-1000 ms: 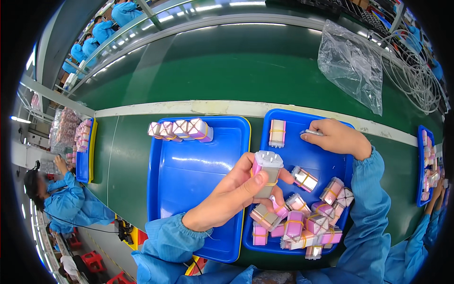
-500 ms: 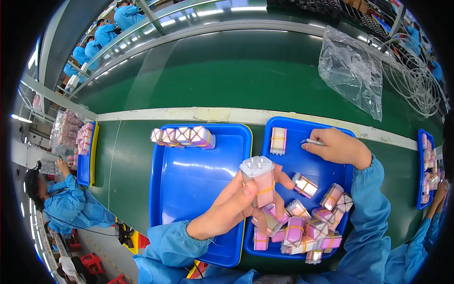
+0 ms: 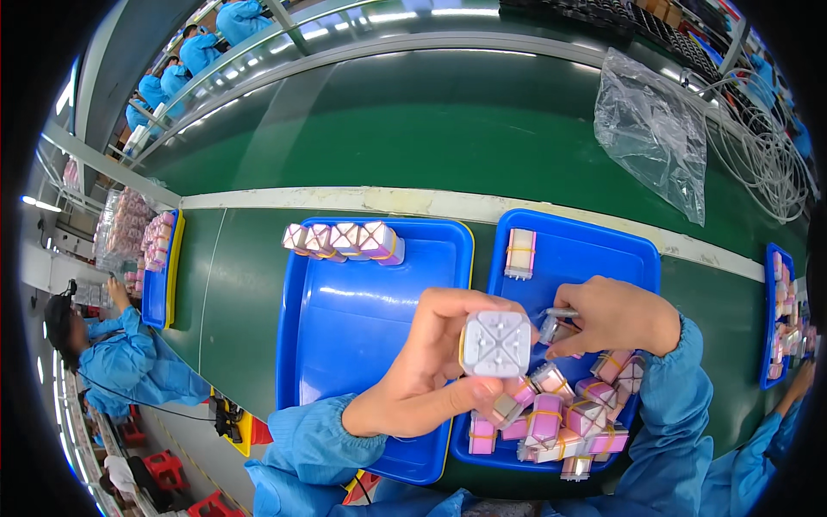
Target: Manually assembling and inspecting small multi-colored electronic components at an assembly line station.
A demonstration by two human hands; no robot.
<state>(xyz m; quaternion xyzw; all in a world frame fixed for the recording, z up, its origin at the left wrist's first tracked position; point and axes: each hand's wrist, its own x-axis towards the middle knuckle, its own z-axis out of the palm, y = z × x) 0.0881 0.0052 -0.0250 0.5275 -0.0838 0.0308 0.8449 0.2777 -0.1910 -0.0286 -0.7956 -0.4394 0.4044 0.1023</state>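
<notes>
My left hand (image 3: 422,366) is closed around a banded block (image 3: 497,345), its pale square end face turned up toward me. An X-shaped seam and small pegs show on that face. Over the right blue tray (image 3: 652,258), my right hand (image 3: 616,319) has thumb and fingers closed around another banded block (image 3: 562,329), partly hidden by the fingers. A small grey thing at the fingertips is hard to make out. Just below lies a loose pile of pink-and-white banded blocks (image 3: 544,420). One single block (image 3: 520,253) lies at that tray's far left corner.
In the left blue tray (image 3: 289,345), several blocks (image 3: 345,239) stand in a row at the far edge. A clear plastic bag (image 3: 650,129) and coiled grey cables (image 3: 758,164) lie beyond. Filled trays stand farther left and right, with a co-worker (image 3: 129,353) at left.
My left hand has turned its block so the end face points up at me. My right hand has come nearer and down onto a block in the right tray.
</notes>
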